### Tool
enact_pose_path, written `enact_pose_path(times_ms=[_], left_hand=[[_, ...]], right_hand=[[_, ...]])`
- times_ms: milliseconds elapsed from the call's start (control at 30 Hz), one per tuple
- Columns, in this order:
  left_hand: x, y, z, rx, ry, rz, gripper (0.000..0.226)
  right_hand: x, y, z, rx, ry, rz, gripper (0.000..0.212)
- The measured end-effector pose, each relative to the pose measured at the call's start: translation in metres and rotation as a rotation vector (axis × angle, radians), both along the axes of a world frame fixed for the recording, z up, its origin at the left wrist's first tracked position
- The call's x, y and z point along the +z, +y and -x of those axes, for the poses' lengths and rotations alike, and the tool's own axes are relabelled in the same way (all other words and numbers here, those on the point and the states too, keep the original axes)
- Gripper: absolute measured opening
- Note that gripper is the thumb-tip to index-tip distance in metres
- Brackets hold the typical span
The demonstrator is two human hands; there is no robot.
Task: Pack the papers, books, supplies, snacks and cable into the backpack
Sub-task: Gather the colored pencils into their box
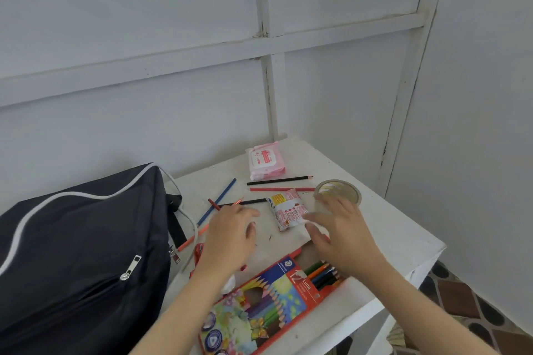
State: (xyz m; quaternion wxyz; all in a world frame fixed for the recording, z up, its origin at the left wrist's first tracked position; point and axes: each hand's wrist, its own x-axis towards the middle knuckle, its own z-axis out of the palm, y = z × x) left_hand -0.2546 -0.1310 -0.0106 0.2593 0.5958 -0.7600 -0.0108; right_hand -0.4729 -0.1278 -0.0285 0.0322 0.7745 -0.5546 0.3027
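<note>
A black backpack (pixel 78 253) with white piping stands on the left of the white table (pixel 403 242). Several loose coloured pencils (pixel 279 181) lie scattered in the middle. A red-and-white snack packet (pixel 287 210) lies between my hands. My left hand (pixel 230 235) hovers palm down over the pencils, fingers relaxed, holding nothing. My right hand (pixel 343 236) is spread just right of the snack packet and in front of a clear tape roll (pixel 337 192), blurred. An open coloured-pencil box (pixel 268 302) lies at the front edge with pencils sticking out.
A pink wipes pack (pixel 266 159) lies at the table's back by the white panelled wall. A red object (pixel 199 252) and a small white thing (pixel 229 285) sit partly hidden under my left forearm. Tiled floor (pixel 461 302) shows to the right of the table.
</note>
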Motion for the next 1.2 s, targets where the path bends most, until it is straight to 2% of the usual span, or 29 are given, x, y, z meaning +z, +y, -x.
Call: enact_pose_path(times_ms=[100, 267, 367, 533, 667, 733, 800, 933, 1033, 1133, 1200], left_hand=[[0.004, -0.025, -0.021, 0.085, -0.066, -0.055, 0.034], [0.003, -0.049, -0.037, 0.157, -0.160, -0.185, 0.034], [-0.002, -0.054, -0.040, 0.174, -0.197, -0.213, 0.032], [-0.007, -0.059, -0.044, 0.204, -0.115, -0.244, 0.035], [-0.008, -0.058, -0.049, 0.217, 0.065, -0.248, 0.032], [-0.005, -0.058, -0.049, 0.205, 0.154, -0.189, 0.029], [0.002, -0.056, -0.047, 0.193, 0.243, -0.129, 0.027], [0.020, -0.047, -0.036, 0.155, 0.403, -0.036, 0.024], [0.035, -0.035, -0.024, 0.137, 0.563, 0.017, 0.023], [0.046, -0.022, -0.010, 0.107, 0.665, 0.040, 0.022], [0.049, -0.016, -0.001, 0.076, 0.729, 0.048, 0.024]], right_hand=[[0.029, -0.036, -0.012, -0.040, 0.106, -0.068, 0.029], [0.043, -0.094, -0.021, -0.222, 0.498, -0.255, 0.030], [0.041, -0.111, -0.027, -0.302, 0.614, -0.401, 0.023], [0.041, -0.126, -0.045, -0.334, 0.766, -0.410, 0.022], [0.039, -0.126, -0.046, -0.292, 0.820, -0.338, 0.021], [0.040, -0.124, -0.042, -0.263, 0.720, -0.302, 0.019], [0.040, -0.121, -0.037, -0.220, 0.496, -0.245, 0.019], [0.050, -0.099, -0.022, -0.094, -0.393, -0.236, 0.005], [0.061, -0.066, -0.012, -0.060, -0.867, -0.254, 0.007], [0.059, -0.031, 0.002, -0.084, -1.143, -0.268, 0.010], [0.055, -0.009, 0.011, -0.114, -1.229, -0.284, 0.011]])
